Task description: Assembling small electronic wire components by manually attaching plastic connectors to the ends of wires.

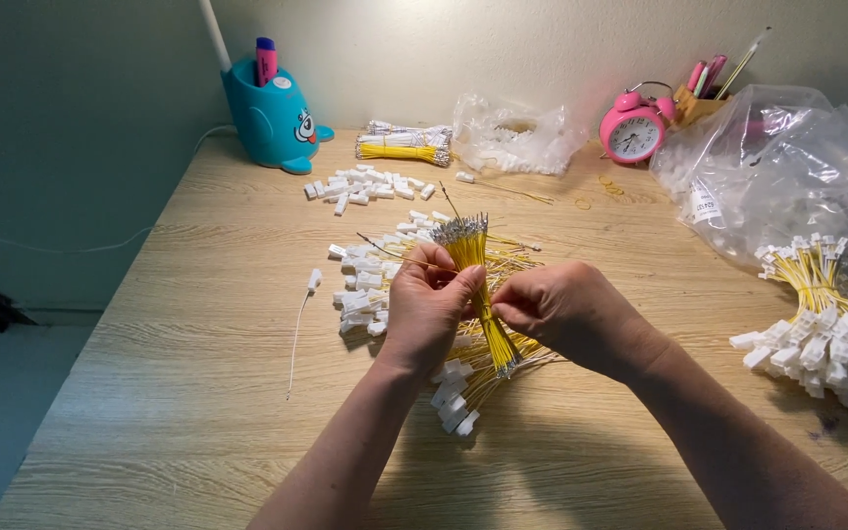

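Observation:
My left hand (426, 309) grips a tight bundle of short yellow wires (473, 260) with metal tips, held upright over the wooden table (198, 373). At the bundle's lower part my right hand (561, 309) pinches some of the same wires between thumb and fingers. Under both hands lie loose yellow wires fitted with white plastic connectors (453, 407). More white connectors (360, 285) are scattered just left of my left hand.
A blue pen holder (272, 118) stands at the back left, a pink alarm clock (633, 131) at the back. Clear plastic bags (787, 167) and a heap of finished wired connectors (826, 324) fill the right side. A single white wire (298, 329) lies left.

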